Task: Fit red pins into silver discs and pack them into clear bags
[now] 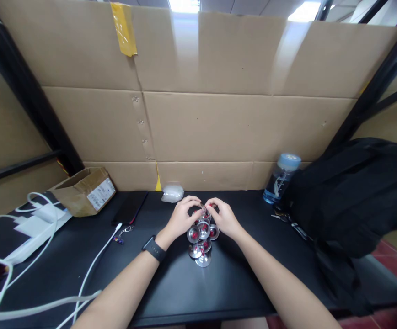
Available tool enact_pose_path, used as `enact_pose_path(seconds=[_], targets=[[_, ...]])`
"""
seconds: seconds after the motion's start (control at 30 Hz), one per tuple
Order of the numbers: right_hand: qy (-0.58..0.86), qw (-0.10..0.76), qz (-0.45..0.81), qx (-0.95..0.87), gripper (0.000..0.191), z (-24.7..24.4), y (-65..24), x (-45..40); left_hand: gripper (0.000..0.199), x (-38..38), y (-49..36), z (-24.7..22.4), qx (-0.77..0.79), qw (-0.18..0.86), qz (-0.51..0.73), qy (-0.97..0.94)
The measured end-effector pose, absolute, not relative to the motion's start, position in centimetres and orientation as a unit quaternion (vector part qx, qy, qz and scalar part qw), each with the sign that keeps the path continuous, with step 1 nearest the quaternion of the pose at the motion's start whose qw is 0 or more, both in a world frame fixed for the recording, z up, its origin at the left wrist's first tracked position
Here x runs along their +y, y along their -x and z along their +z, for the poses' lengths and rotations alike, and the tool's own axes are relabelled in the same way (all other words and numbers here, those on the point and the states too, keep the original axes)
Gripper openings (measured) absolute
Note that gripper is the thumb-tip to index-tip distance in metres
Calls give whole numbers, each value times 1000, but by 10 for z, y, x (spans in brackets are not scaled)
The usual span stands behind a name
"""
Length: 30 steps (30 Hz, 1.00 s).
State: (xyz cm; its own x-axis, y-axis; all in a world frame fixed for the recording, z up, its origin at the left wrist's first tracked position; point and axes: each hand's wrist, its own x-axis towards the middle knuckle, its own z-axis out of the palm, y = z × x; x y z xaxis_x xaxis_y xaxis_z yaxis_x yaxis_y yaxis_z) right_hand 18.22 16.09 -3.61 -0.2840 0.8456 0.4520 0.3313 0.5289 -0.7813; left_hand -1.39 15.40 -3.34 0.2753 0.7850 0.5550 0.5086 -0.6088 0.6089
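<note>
Both hands meet near the middle of the black table [191,292], at the far end of a cluster of shiny metal discs with red centres [201,240]. The left hand [182,218], with a dark watch [153,249] on its wrist, curls its fingertips in from the left; the right hand [223,218] curls in from the right, and the fingers of both close on the topmost piece of the cluster, pinching it between them. What exactly sits between the fingertips is too small to tell. The cluster's long axis runs from the hands toward the person, so most discs lie on the near side of the grip, between the two forearms, resting on the table. Both hands are about equally close to it. A clear plastic packet [172,193] lies just beyond the hands against the cardboard wall [219,123]. A dark phone [130,206], a small carton [85,189] and white cables [40,237] lie to the left; a water bottle [281,178] and a black bag [352,196] stand to the right
</note>
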Motion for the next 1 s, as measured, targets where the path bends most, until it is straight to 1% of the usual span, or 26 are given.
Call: enact_pose_path(seconds=[0.17,0.23,0.33,0.43,0.5,0.67,0.83,0.93,1.0], targets=[[351,481,317,-739,12,-41,-179,163,6,152,10,-37,417,159,474,-759],[335,488,366,-719,13,-42,-178,163,6,152,11,-35,409,159,473,-764],[301,483,474,-672,19,-42,-176,161,5,153,13,-33,400,144,482,-766],[286,467,509,-664,29,-40,-177,158,4,155,16,-35,392,127,495,-765],[296,465,493,-673,34,-39,-177,157,4,157,17,-36,391,119,490,-770],[334,473,450,-680,34,-41,-181,164,3,163,20,-41,422,85,454,-780],[409,467,344,-704,29,-44,-203,184,6,172,36,-46,500,16,402,-767],[468,424,238,-738,32,-43,-228,195,13,178,46,-51,534,-37,346,-770],[518,373,182,-748,25,-43,-244,201,15,184,45,-54,538,-62,309,-782]])
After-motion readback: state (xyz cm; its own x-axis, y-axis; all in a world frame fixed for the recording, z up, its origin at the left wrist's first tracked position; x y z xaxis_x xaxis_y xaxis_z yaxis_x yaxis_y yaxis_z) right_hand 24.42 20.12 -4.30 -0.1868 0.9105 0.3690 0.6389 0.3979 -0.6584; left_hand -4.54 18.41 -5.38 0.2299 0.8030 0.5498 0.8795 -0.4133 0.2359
